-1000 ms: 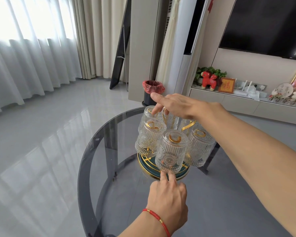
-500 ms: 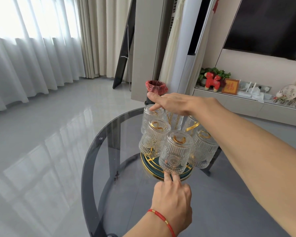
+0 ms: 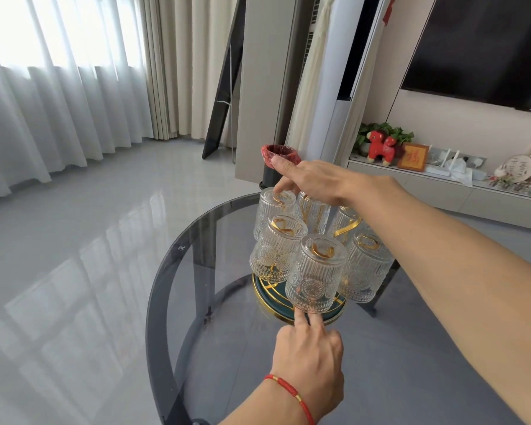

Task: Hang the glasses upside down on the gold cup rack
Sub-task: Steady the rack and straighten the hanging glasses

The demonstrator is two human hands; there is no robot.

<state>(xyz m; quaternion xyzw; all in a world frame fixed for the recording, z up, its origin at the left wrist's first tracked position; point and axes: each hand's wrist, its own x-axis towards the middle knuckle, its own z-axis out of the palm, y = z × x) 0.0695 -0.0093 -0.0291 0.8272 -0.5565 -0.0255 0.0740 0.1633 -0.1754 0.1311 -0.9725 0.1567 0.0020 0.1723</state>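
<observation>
The gold cup rack stands on a green, gold-rimmed base point(image 3: 267, 302) on a round smoked-glass table point(image 3: 172, 302). Several ribbed clear glasses hang upside down on its gold arms. The front glass point(image 3: 316, 277) is nearest me. My right hand point(image 3: 316, 182) reaches over the top of the rack; its curled fingers rest on the upturned bottom of the far-left glass point(image 3: 270, 210), with the index finger stretched out. My left hand point(image 3: 310, 360), with a red string at the wrist, touches the base rim with two fingertips just below the front glass.
A black bin with a red liner point(image 3: 278, 153) stands behind the table. A low cabinet point(image 3: 442, 191) with ornaments and a wall TV point(image 3: 488, 47) are at the right. Curtains line the left side above a glossy grey floor.
Both hands have stayed at the rack. My right fingers have settled slightly lower onto the far-left glass, and the view has shifted a little.
</observation>
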